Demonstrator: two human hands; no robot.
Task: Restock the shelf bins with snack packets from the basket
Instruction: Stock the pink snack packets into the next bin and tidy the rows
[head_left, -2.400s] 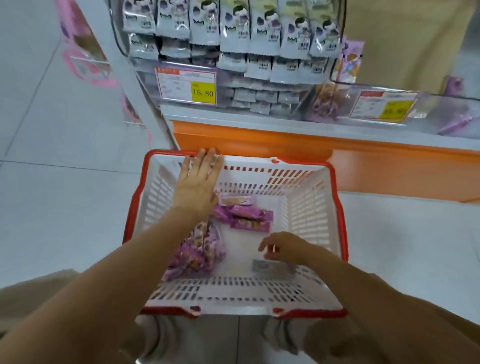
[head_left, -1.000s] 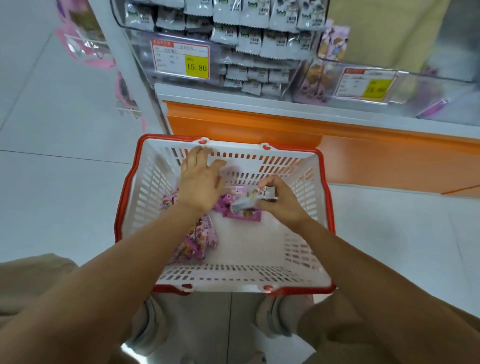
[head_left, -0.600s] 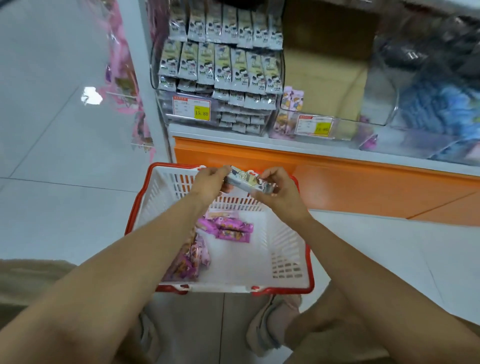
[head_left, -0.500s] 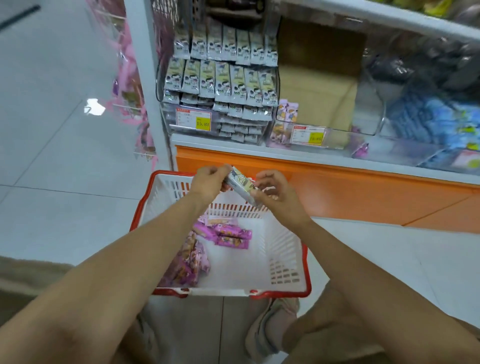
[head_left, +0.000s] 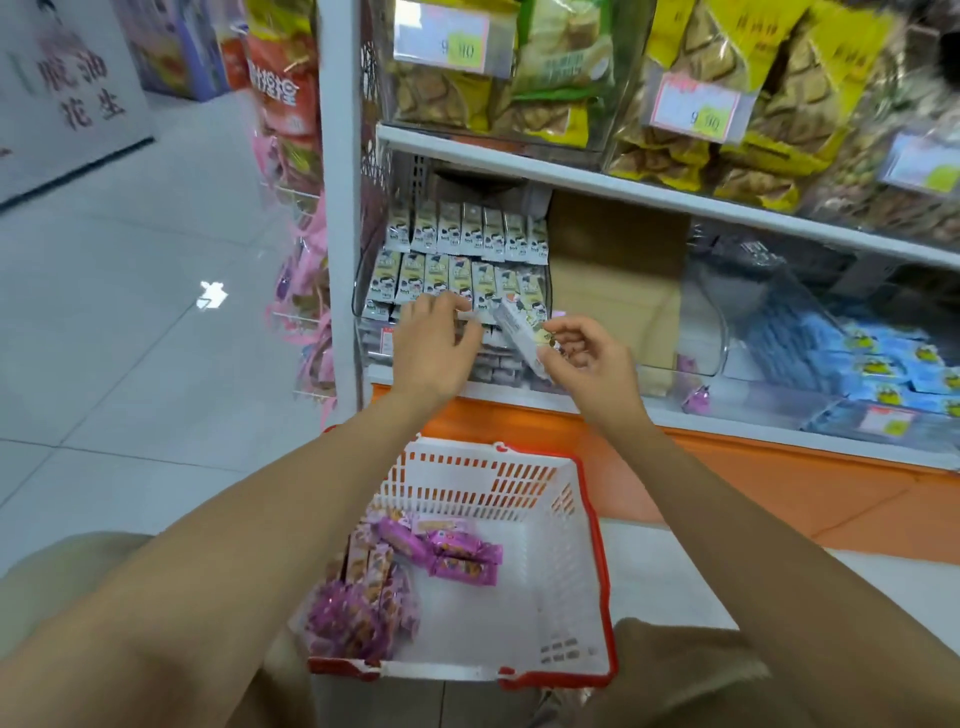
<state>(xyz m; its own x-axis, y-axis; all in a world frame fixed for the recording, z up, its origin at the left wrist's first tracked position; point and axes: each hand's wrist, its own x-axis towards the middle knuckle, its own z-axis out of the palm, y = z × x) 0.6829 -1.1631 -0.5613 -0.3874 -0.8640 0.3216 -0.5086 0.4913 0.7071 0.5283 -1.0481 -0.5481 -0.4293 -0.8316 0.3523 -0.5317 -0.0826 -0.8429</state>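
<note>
Yellow "9.90" price tags (head_left: 442, 37) above white snack packet (head_left: 521, 332)

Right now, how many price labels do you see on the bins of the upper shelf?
3: the left label, the middle label beside it, and the right label, blurred, at the picture's edge. More may lie outside the view.

We cannot read the blurred print on the packet (head_left: 521, 332) in our right hand (head_left: 592, 366); our left hand (head_left: 434, 347) covers most of the price tag (head_left: 387, 340); our left forearm (head_left: 311, 493) hides the left wall of the basket (head_left: 597, 551); the top edge crops the yellow bags (head_left: 779, 104).
</note>
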